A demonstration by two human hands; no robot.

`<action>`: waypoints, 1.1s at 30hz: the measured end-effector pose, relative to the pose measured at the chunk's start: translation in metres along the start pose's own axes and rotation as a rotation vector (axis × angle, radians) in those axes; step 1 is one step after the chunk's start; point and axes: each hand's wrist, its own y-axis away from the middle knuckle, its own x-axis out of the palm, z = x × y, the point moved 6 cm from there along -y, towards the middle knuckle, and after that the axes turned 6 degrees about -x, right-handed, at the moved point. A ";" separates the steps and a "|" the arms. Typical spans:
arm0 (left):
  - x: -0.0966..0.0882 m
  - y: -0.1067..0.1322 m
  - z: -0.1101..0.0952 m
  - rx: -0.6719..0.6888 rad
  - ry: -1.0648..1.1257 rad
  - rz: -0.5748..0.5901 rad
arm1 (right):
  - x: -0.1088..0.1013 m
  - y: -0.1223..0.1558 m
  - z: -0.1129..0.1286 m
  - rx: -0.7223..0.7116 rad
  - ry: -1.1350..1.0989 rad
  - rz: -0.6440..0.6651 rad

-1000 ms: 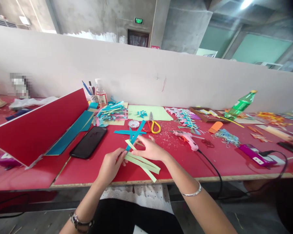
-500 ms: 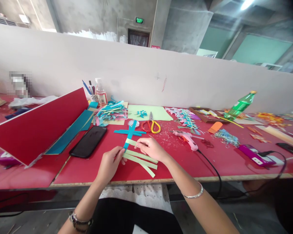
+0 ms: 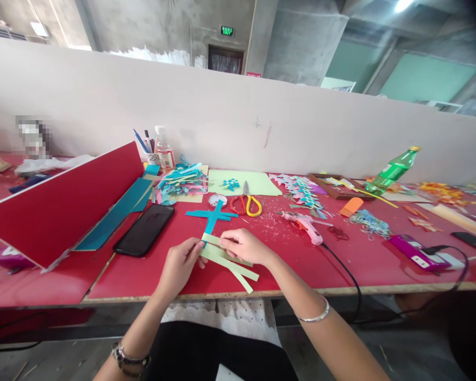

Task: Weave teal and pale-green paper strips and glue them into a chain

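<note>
My left hand (image 3: 185, 259) pinches the lower end of a blue paper strip (image 3: 210, 226), where pale green strips (image 3: 232, 267) fan out to the right. Between the fingertips of my right hand (image 3: 243, 246) is a pale green paper strip (image 3: 211, 239) that crosses the blue one. Just beyond, more blue strips (image 3: 196, 214) lie crosswise on the red table (image 3: 269, 280). A small round white lid or dish (image 3: 217, 200) sits at the far end of the blue strip. Scissors (image 3: 246, 203) with red and yellow handles rest behind my right hand.
A black phone (image 3: 144, 230) and an upright red board (image 3: 71, 206) are at left. Behind lies a pile of cut paper strips (image 3: 182, 182). At right are a pink glue gun (image 3: 304, 225) with its cord, a green bottle (image 3: 394, 172) and a purple power strip (image 3: 416, 254).
The crossing pale green strip has moved down the blue strip, closer to my left hand. My right hand has come slightly lower with it. My left hand stays in place.
</note>
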 end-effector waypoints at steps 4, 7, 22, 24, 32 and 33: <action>0.000 0.000 0.000 0.005 0.011 0.004 | -0.001 0.001 0.004 -0.026 0.067 0.016; 0.000 0.000 -0.002 0.000 0.009 0.010 | -0.001 0.002 0.005 -0.037 0.116 0.021; 0.002 0.000 -0.002 -0.003 0.005 0.029 | 0.003 -0.013 0.004 -0.110 0.143 -0.195; 0.002 0.000 -0.002 -0.005 0.014 0.032 | 0.006 -0.014 0.004 -0.112 0.165 -0.178; 0.003 0.001 -0.002 -0.012 0.042 0.028 | 0.004 -0.012 0.011 -0.133 0.185 -0.123; 0.003 0.001 -0.002 -0.010 0.041 0.028 | 0.004 -0.012 0.011 -0.136 0.182 -0.110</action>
